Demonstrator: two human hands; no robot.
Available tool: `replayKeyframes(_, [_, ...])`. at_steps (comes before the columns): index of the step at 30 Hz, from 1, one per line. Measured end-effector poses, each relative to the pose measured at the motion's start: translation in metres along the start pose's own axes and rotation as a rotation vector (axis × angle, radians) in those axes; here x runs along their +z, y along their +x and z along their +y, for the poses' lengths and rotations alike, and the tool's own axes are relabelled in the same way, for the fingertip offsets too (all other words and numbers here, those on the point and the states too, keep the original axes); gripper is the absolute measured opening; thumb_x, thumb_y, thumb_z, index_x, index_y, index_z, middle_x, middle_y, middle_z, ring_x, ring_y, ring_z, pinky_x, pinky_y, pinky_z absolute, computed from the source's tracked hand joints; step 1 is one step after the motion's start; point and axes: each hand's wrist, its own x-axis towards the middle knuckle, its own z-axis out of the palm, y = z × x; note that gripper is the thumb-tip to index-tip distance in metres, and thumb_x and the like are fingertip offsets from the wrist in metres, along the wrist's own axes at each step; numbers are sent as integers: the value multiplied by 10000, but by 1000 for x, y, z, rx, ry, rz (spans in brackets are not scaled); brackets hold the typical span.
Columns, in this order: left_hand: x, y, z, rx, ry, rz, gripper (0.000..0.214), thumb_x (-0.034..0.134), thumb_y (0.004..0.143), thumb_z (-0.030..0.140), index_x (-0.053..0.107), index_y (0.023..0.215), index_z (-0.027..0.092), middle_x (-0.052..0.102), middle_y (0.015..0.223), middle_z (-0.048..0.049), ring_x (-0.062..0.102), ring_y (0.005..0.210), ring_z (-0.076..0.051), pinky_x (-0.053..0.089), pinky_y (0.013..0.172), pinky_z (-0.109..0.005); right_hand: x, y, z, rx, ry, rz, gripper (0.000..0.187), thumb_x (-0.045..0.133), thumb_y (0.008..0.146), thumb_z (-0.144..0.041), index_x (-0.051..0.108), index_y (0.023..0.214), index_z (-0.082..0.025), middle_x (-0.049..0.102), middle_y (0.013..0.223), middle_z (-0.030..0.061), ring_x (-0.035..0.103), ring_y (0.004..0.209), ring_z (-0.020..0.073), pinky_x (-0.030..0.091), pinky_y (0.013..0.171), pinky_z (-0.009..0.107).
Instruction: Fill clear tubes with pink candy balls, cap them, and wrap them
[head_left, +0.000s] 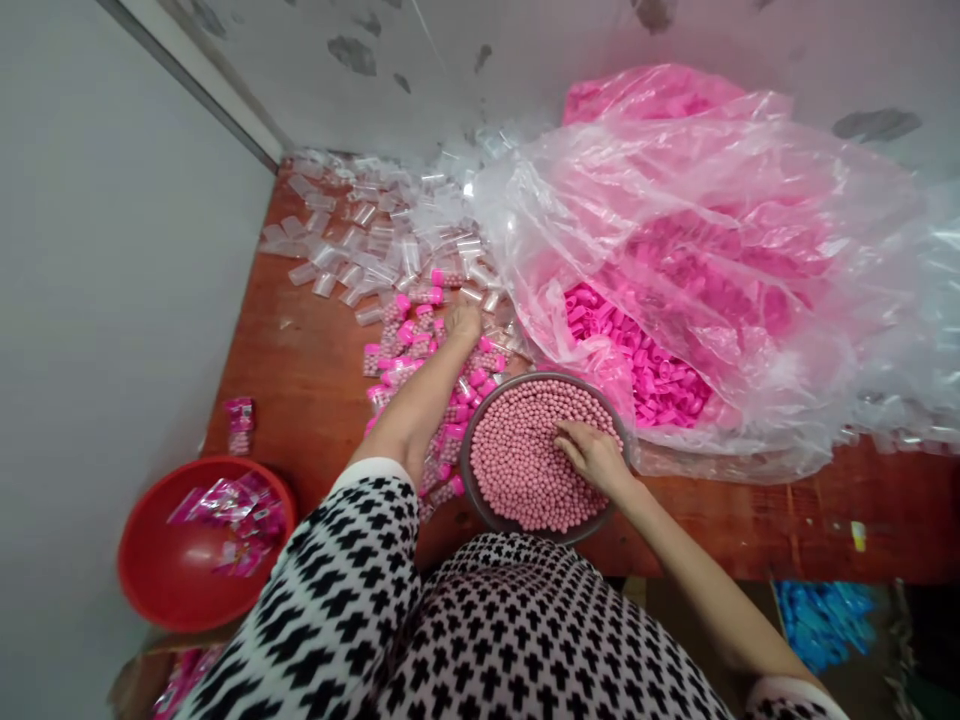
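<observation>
Left hand [463, 322] stretched to mid-frame, resting on pile of filled pink-capped tubes [420, 350]; grip can't tell. Right hand [592, 455] at lower centre, fingers curled into bowl [466, 470] of pink beads [517, 460]; whether it's closed on any, can't tell. Looks partway: bowl approx. full, lots of empty tubes [360, 240] upper left, bag of caps [660, 380] at right w/ plenty left.

A red basin [161, 585] holds pink packets [240, 510]; blue pieces [821, 615] lie lower right.
</observation>
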Motion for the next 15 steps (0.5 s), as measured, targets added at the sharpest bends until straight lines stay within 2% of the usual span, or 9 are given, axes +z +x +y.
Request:
replayKeyframes(4, [-2,-15,7,-37,176,-73,280,493,888,248,560,1070,45,612,1025,-225,540,1046,-322,382,886,-463,-7,-7,-10,-3,-27,-21,274,484,912,-293,609,1131,-187,704,1046,92,667,959,193,531,835,325])
replayKeyframes(7, [-13,-30,14,9,241,-86,355,499,885,262,524,1183,71,611,1055,-214,548,1047,-337,389,881,-489,-19,-20,-3,55,-65,-10,285,492,908,-300,618,1137,-188,702,1065,87,660,977,192,514,851,313])
replayKeyframes(9, [-26,-47,20,109,267,-67,367,474,897,284,524,1217,114,611,1101,-189,548,1064,-315,393,901,-453,-32,-28,12,143,-103,32,294,503,898,-308,631,1131,-182,698,1079,98,660,975,210,510,848,326])
replayKeyframes(11, [-38,-73,27,305,303,-68,373,440,914,319,533,1222,130,613,1141,-159,553,1057,-270,405,910,-393,-47,-32,34,276,-136,81,306,509,889,-311,635,1135,-179,692,1095,105,663,949,227,509,830,343])
replayKeyframes(13, [-45,-107,33,467,325,-139,377,430,919,349,545,1209,139,628,1141,-116,574,1001,-220,424,890,-342,-65,-30,59,429,-155,121,313,511,881,-309,632,1145,-194,687,1109,94,666,915,225,502,823,343])
replayKeyframes(15, [-44,-144,38,547,357,-242,319,471,897,364,612,1101,161,656,1071,-79,587,958,-211,444,849,-327,-81,-22,83,544,-194,155,329,519,870,-316,626,1155,-193,686,1107,93,645,973,234,481,853,344])
